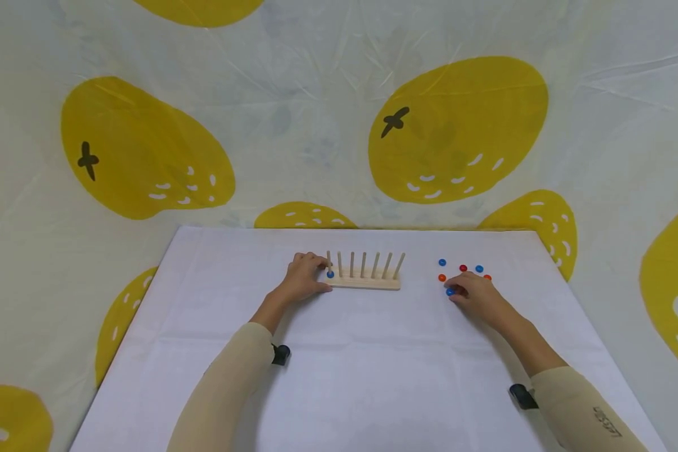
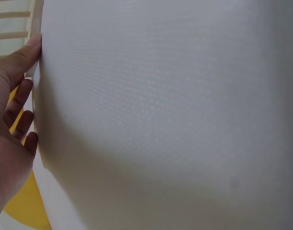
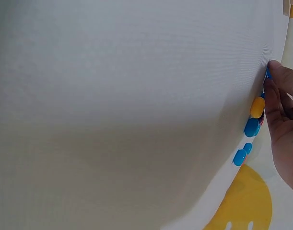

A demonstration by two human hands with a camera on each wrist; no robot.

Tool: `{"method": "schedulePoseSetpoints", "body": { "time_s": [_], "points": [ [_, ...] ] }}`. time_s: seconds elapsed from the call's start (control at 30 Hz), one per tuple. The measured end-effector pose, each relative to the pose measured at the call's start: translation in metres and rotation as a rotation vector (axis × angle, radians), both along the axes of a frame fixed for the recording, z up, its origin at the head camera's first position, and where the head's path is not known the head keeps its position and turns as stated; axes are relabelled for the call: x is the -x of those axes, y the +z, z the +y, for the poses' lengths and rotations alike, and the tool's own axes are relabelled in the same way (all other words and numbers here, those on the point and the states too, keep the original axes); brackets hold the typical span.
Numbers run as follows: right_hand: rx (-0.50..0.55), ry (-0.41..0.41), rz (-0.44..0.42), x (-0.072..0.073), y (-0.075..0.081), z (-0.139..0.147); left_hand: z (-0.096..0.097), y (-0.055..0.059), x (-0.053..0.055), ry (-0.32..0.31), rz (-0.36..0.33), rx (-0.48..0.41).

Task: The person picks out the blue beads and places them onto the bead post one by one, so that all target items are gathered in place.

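A wooden peg rack (image 1: 367, 284) with a row of upright pegs stands toward the back of the table. My left hand (image 1: 304, 277) holds its left end, thumb at the front edge and fingers behind. On the leftmost peg sits a blue bead (image 1: 330, 275), low at the base. In the left wrist view the thumb (image 2: 27, 53) presses against the rack's end. Right of the rack, my right hand (image 1: 477, 297) pinches another blue bead (image 1: 450, 292) between thumb and fingertips, close over the table. That bead is mostly covered by the fingers in the right wrist view.
Around the right hand lie loose beads: a blue one (image 1: 442, 262), a red one (image 1: 463, 268), an orange one (image 1: 442, 277) and several more. A yellow bead (image 3: 257, 107) shows in the right wrist view. White cloth (image 1: 361, 364) covers the table; a patterned curtain hangs behind.
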State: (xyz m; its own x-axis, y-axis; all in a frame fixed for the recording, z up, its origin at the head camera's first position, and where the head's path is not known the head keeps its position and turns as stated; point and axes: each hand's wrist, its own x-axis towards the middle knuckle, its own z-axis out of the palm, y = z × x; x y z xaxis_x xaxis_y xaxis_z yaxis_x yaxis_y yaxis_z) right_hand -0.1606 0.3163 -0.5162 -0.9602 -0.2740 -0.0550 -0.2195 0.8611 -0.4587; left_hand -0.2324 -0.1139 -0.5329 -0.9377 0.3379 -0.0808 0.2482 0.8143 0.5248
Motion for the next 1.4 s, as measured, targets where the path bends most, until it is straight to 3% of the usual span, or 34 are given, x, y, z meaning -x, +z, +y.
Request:
{"method": "schedulePoseSetpoints", "body": {
  "time_s": [0.57, 0.8, 1.2, 1.4],
  "points": [
    [0.028, 0.009, 0.011, -0.002, 0.000, -0.001, -0.001, 0.000, -0.002, -0.002, -0.008, 0.000],
    [0.039, 0.014, 0.014, -0.001, 0.008, -0.006, -0.001, 0.000, -0.002, 0.001, -0.007, -0.003],
    [0.104, 0.105, 0.220, 0.010, 0.031, -0.030, -0.002, -0.001, 0.000, -0.003, -0.006, -0.016],
    [0.152, 0.153, 0.301, 0.021, 0.050, -0.046, -0.002, -0.001, 0.001, -0.010, 0.001, -0.013]
  ]
}}
